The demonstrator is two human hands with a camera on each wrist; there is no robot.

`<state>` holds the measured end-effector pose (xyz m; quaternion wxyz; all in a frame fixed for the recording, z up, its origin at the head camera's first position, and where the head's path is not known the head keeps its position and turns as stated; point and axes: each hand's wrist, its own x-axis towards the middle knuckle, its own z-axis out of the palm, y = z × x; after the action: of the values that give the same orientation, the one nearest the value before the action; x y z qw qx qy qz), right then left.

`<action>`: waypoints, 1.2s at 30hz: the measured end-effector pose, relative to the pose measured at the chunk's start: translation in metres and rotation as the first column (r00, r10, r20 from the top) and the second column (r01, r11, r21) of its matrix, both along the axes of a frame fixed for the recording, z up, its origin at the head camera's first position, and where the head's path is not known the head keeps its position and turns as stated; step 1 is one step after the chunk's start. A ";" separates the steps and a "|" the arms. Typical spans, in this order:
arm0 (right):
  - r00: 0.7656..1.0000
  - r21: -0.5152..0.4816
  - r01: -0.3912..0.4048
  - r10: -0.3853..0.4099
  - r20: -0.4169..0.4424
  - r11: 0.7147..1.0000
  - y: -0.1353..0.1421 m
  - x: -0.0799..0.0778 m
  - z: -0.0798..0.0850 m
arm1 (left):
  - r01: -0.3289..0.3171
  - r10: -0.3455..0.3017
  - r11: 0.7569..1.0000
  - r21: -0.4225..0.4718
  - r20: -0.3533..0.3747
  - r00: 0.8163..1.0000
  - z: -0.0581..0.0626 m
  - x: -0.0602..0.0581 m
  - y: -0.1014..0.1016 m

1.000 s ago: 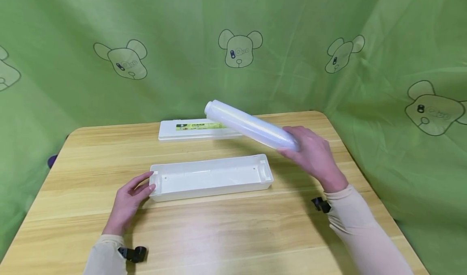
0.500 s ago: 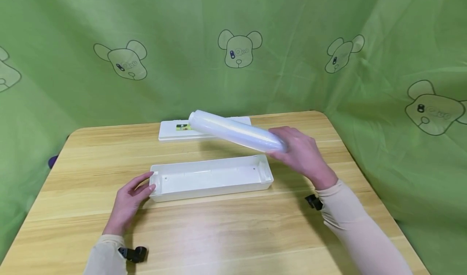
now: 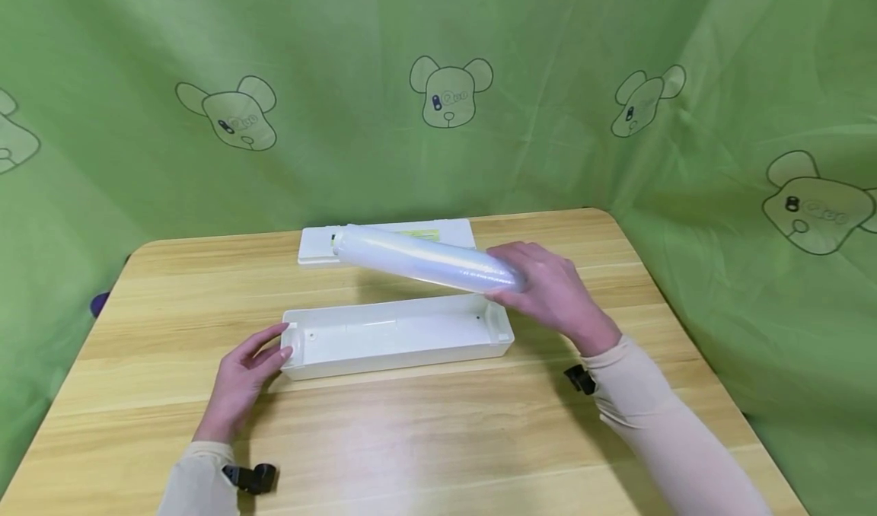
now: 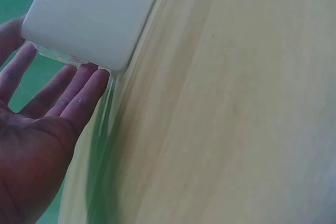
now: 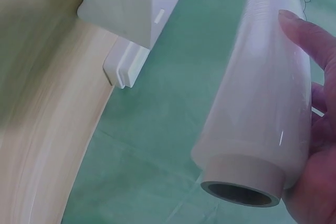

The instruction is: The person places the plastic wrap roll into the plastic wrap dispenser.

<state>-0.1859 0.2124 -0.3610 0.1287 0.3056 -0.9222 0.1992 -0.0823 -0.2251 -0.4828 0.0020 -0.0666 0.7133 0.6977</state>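
Centre frame: my right hand (image 3: 544,284) grips the film roll (image 3: 421,257), aslant.
Left hand (image 3: 238,375) holds the white box (image 3: 404,359) at its left end; likely loading; next calls for levelling, then lowering.

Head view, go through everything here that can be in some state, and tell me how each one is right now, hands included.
Film roll: wound on a hollow core, held slanted off the table.
White box: open-topped, upright on the table.
White lid: off the box, lying flat behind it.
Left grip: holding the box's left end.
Right grip: round the roll's right end.
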 end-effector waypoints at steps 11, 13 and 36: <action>0.999 0.008 -0.045 0.045 0.014 0.999 -0.007 0.002 -0.003 | 0.001 -0.001 1.000 -0.007 0.008 1.000 0.000 0.000 0.000; 0.999 0.011 -0.051 0.051 0.019 0.999 -0.008 0.002 -0.004 | 0.002 -0.002 1.000 -0.009 0.006 1.000 0.000 0.000 0.000; 0.983 -0.016 -0.178 0.177 -0.042 0.984 -0.019 0.002 -0.011 | 0.004 -0.004 1.000 -0.010 -0.007 1.000 0.000 0.000 0.000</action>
<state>-0.1834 0.1935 -0.3723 0.1319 0.3892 -0.8865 0.2129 -0.0824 -0.2252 -0.4832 0.0004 -0.0627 0.7168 0.6945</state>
